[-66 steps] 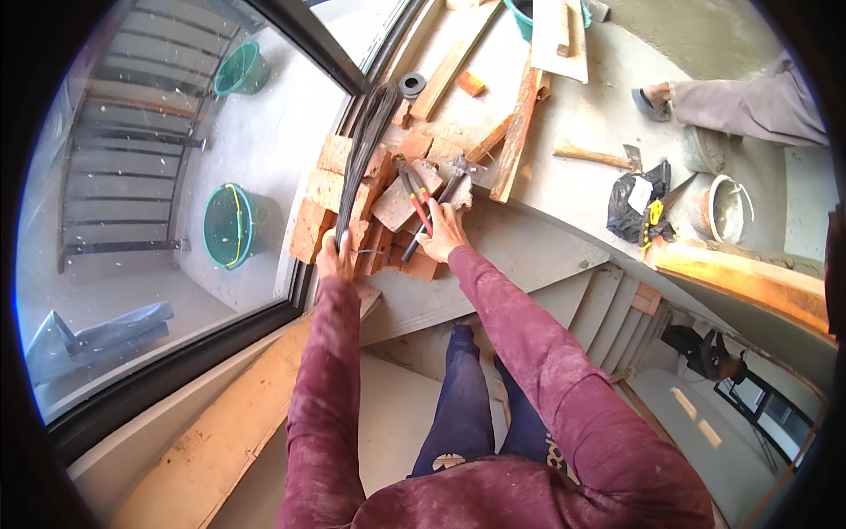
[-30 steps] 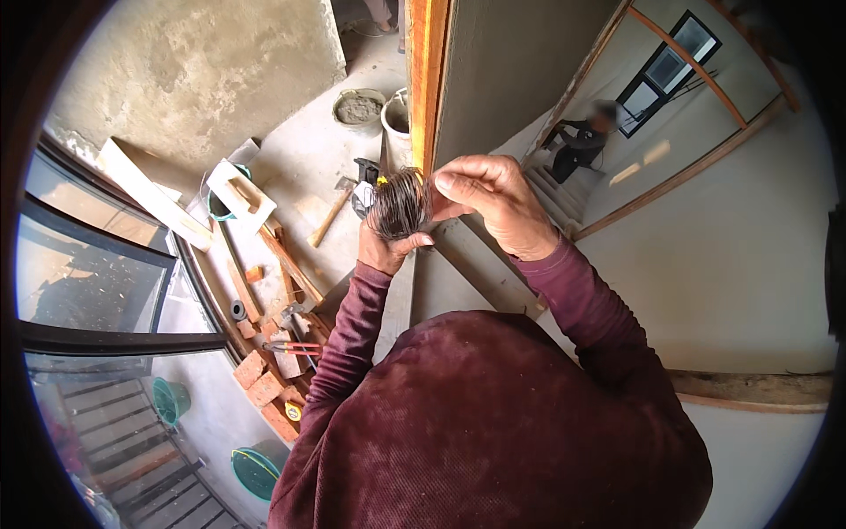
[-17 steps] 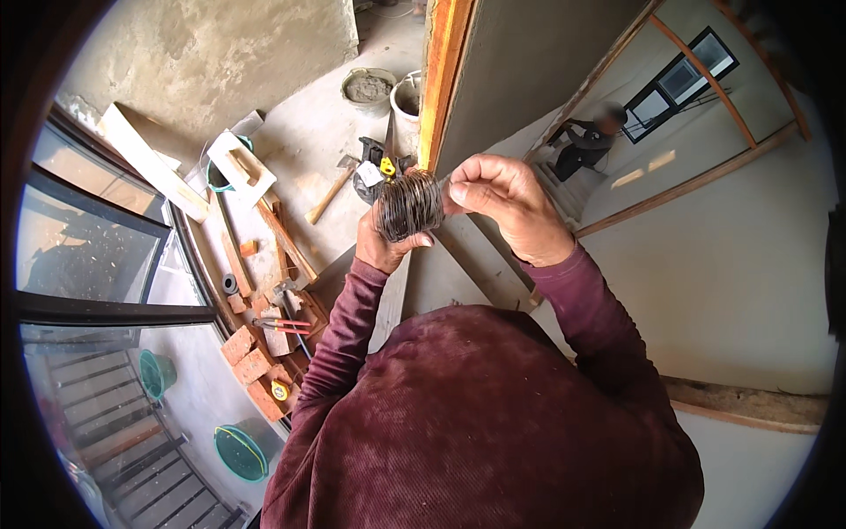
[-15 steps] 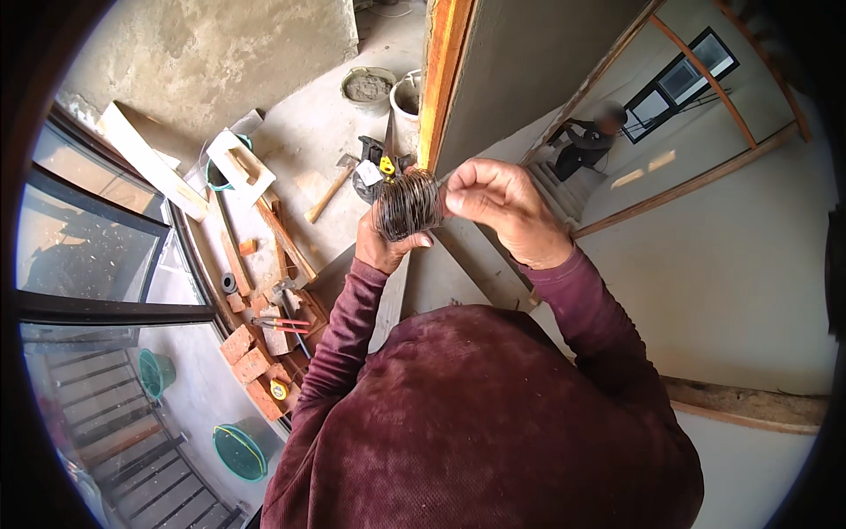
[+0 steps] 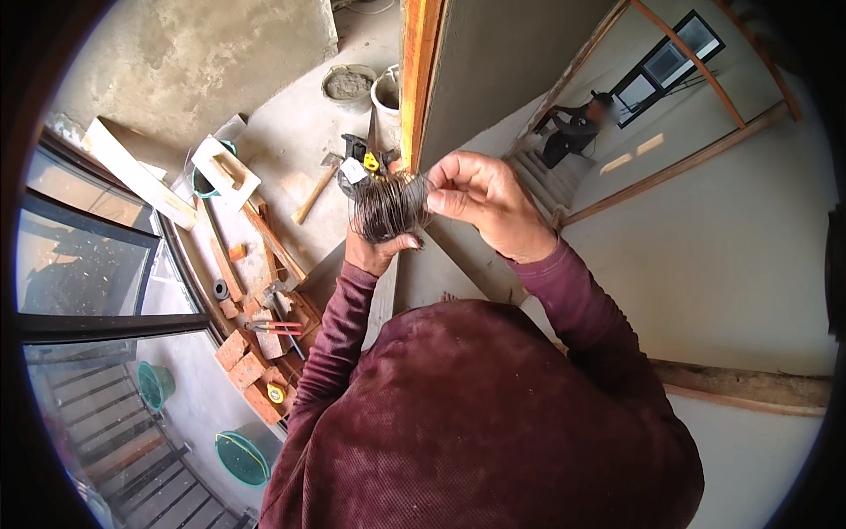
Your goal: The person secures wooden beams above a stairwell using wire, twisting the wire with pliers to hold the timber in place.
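A coil of thin dark wire (image 5: 386, 212) is held up in front of me, its loops springing loose around the outside. My left hand (image 5: 377, 252) grips the coil from below, the thumb lying along its near side. At the coil's right end, my right hand (image 5: 480, 201) pinches thumb and forefinger together on a strand of the wire. Just beyond the coil, on the floor, lie a black bag-like thing with a white label (image 5: 354, 170) and a handsaw with a yellow-and-black handle (image 5: 371, 162).
Left on the floor are a hammer (image 5: 315, 189), a wooden float (image 5: 226, 174), planks, red-handled pliers (image 5: 275, 327), bricks (image 5: 247, 370) and a tape measure (image 5: 276, 392). A tub of mortar (image 5: 349, 85) stands beyond. An orange wooden post (image 5: 420, 79) rises ahead. Another person (image 5: 577, 128) sits by stairs at right.
The coil's loops have spread wider and looser. My right hand stays pinched at its right end. The whole view has shifted slightly, the surroundings sliding left.
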`<state>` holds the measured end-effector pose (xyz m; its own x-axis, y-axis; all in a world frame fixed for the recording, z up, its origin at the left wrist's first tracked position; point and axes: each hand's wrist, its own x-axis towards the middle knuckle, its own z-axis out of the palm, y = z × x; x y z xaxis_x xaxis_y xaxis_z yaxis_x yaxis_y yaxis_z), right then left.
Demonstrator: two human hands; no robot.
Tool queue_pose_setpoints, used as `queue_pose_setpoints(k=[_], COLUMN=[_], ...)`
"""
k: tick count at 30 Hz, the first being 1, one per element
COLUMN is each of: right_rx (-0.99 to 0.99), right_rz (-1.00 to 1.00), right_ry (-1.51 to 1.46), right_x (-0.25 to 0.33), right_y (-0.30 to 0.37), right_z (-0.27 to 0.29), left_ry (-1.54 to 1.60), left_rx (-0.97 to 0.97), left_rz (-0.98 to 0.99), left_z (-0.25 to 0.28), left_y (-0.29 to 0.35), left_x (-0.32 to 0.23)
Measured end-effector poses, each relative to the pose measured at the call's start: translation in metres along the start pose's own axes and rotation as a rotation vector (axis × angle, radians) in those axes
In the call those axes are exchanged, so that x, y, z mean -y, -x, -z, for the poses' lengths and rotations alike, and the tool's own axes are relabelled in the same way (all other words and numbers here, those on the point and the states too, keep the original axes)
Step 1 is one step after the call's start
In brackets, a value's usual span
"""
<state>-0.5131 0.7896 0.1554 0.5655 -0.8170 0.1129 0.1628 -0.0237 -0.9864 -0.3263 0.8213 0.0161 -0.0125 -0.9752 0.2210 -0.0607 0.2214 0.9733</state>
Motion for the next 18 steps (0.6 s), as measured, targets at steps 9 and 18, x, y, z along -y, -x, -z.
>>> queue_pose_setpoints(k=[9, 18], right_rx=[0.025, -0.046], right_rz=[-0.074, -0.083], right_ry=[-0.035, 0.055], right_x=[-0.007, -0.010], right_y=[0.005, 0.003], right_z=[0.010, 0.010], left_ry=[-0.033, 0.007], left_rx=[-0.030, 0.003], left_rz=[-0.005, 0.044], left_z=[-0.004, 0.000], left_y=[0.005, 0.006], left_x=[0.016, 0.027])
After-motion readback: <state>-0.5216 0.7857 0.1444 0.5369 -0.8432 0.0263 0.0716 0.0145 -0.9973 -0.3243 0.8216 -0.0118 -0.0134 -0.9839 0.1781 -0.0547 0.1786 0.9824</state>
